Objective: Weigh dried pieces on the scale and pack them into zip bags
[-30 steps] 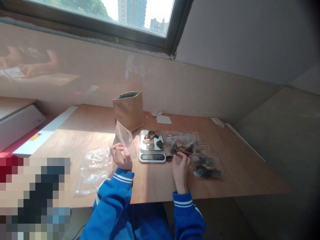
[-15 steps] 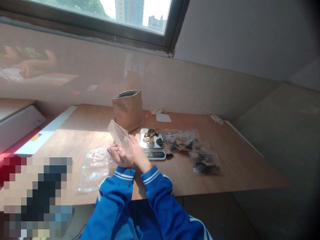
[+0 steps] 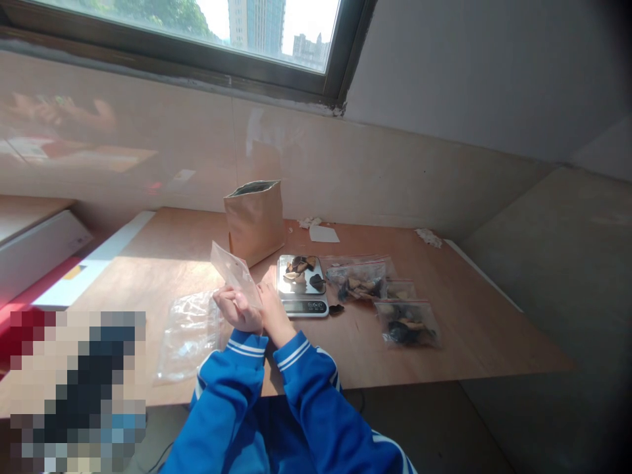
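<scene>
My left hand (image 3: 237,311) and my right hand (image 3: 271,313) are side by side, both closed on the lower end of a small clear zip bag (image 3: 234,274) that stands tilted up to the left. Just right of my hands sits a small digital scale (image 3: 302,284) with several dark and tan dried pieces (image 3: 301,269) on its pan. One dark piece (image 3: 336,309) lies on the table beside the scale. Three filled zip bags (image 3: 363,283) (image 3: 407,324) lie to the right of the scale.
An open brown paper pouch (image 3: 254,220) stands behind the scale. A pile of clear empty bags (image 3: 188,332) lies left of my hands. The wooden table (image 3: 474,336) has paper scraps (image 3: 323,233) near the wall. A white and red box (image 3: 42,247) sits at far left.
My right hand left the filled bags by the scale and came over to my left hand, joining it on the small clear bag. The bag tilted a little further left.
</scene>
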A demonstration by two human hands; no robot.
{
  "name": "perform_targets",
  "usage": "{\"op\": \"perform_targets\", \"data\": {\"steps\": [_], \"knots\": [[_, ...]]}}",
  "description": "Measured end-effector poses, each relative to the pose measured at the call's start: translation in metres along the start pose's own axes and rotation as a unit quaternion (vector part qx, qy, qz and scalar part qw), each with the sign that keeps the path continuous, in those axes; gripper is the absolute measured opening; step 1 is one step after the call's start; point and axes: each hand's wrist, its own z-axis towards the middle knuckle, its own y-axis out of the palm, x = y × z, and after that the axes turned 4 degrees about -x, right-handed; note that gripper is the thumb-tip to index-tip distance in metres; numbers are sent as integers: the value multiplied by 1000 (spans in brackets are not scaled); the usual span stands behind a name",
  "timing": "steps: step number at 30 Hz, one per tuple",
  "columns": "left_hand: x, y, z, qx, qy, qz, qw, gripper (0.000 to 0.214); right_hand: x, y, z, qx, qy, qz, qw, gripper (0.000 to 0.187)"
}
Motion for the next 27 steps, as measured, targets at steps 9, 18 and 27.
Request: {"op": "perform_targets", "data": {"steps": [9, 18, 27], "knots": [[1, -4, -1, -24, -22, 12, 999, 20, 7, -96, -55, 141, 112, 221, 958, 30], [-6, -5, -5, -50, -38, 23, 998, 21, 65, -134, -77, 261, 190, 188, 928, 26], [-5, -4, -4, -73, -6, 13, 997, 20, 85, -120, -35, 206, 145, 104, 962, 22]]}}
